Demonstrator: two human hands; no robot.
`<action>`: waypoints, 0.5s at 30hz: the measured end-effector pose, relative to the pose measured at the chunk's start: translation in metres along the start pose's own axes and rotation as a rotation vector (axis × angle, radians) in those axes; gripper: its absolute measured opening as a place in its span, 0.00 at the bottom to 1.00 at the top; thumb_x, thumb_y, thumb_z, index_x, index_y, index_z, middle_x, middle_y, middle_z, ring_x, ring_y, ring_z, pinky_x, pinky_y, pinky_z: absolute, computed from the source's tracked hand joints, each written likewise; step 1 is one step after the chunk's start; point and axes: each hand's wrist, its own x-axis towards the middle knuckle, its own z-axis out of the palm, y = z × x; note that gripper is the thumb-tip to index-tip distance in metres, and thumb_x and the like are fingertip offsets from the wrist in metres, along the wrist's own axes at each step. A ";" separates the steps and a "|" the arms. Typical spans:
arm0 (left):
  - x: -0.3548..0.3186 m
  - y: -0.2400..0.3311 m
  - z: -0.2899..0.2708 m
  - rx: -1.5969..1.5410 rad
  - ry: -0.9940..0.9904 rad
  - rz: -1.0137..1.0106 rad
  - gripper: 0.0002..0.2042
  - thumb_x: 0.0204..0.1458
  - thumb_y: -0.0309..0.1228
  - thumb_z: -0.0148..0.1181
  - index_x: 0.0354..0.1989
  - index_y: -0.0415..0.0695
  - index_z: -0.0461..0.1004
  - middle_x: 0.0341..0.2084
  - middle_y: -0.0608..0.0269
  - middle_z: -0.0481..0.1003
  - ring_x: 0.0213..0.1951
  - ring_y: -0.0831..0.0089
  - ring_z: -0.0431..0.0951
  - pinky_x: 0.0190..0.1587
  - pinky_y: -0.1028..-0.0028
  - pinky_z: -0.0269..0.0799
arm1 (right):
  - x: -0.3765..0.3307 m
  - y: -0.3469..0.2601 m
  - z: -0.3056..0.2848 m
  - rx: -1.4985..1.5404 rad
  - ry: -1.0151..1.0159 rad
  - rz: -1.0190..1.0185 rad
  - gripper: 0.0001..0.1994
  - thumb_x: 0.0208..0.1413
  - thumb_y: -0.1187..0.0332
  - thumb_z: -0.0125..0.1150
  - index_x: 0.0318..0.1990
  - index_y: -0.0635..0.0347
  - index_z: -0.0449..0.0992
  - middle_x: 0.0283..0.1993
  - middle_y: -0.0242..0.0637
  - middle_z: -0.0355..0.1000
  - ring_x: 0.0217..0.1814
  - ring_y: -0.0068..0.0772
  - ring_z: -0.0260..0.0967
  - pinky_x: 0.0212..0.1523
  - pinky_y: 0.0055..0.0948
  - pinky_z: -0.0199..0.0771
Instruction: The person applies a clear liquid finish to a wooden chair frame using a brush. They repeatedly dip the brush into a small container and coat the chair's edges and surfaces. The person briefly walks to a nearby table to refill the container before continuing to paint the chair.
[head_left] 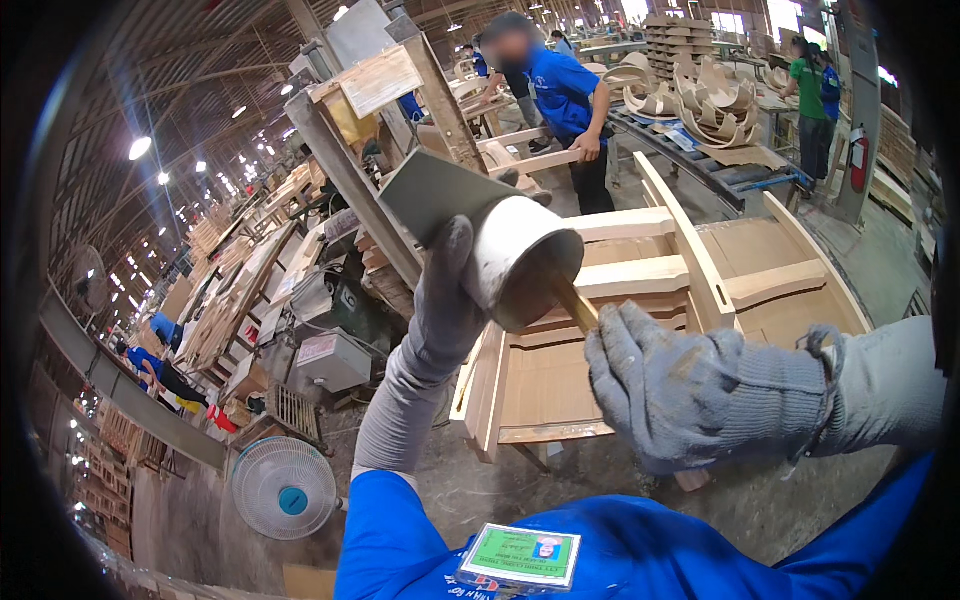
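Note:
My left hand [450, 275], in a grey knit glove, is closed around a white cup [500, 245], raised and tilted so that its mouth faces me. A thin yellowish wooden stick [574, 302] runs into the cup; its far end is hidden inside. My right hand [690, 385], in a stained grey glove, pinches the stick's near end. Right behind the cup is a flat grey-green rectangular piece [440, 195]; whether my left hand also holds it I cannot tell. Below and beyond my hands lies a pale wooden frame [708, 265] with rails and crosspieces.
Across the frame a co-worker in a blue shirt [562, 90] grips a wooden piece. A machine with upright posts [355, 190] stands at the left, a fan [285, 488] at lower left. Curved wooden parts [715, 105] lie piled beyond a roller conveyor [690, 155].

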 end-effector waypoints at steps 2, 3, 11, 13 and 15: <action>0.009 0.000 0.004 -0.002 0.015 -0.069 0.25 0.56 0.45 0.44 0.54 0.35 0.61 0.48 0.48 0.69 0.51 0.56 0.70 0.57 0.59 0.63 | -0.004 0.012 -0.011 0.015 -0.040 -0.013 0.19 0.47 0.64 0.46 0.41 0.75 0.66 0.39 0.57 0.69 0.39 0.48 0.71 0.37 0.37 0.74; 0.014 -0.002 0.001 0.057 0.028 -0.099 0.24 0.56 0.43 0.46 0.53 0.36 0.62 0.47 0.50 0.70 0.51 0.56 0.70 0.56 0.60 0.64 | -0.007 0.021 -0.009 0.228 -0.024 0.000 0.21 0.46 0.65 0.48 0.41 0.80 0.66 0.39 0.63 0.68 0.40 0.56 0.71 0.38 0.41 0.75; 0.036 -0.009 -0.030 0.693 -0.225 0.051 0.19 0.57 0.34 0.48 0.55 0.39 0.62 0.48 0.53 0.69 0.51 0.66 0.70 0.54 0.69 0.66 | -0.016 0.059 0.004 0.301 0.240 0.086 0.17 0.44 0.67 0.56 0.36 0.75 0.68 0.35 0.52 0.68 0.30 0.44 0.72 0.29 0.33 0.76; 0.037 -0.003 -0.027 0.651 -0.256 -0.021 0.19 0.53 0.29 0.51 0.54 0.41 0.64 0.46 0.53 0.71 0.47 0.63 0.72 0.50 0.69 0.68 | -0.020 0.053 0.003 0.415 0.134 0.209 0.15 0.45 0.66 0.58 0.36 0.69 0.69 0.35 0.47 0.68 0.30 0.40 0.72 0.25 0.30 0.74; 0.038 0.000 -0.024 0.867 -0.337 0.079 0.18 0.52 0.27 0.51 0.53 0.42 0.66 0.42 0.55 0.73 0.44 0.63 0.74 0.45 0.70 0.70 | -0.023 0.044 -0.003 0.577 0.011 0.360 0.13 0.45 0.68 0.60 0.38 0.65 0.71 0.36 0.45 0.70 0.32 0.41 0.72 0.24 0.29 0.75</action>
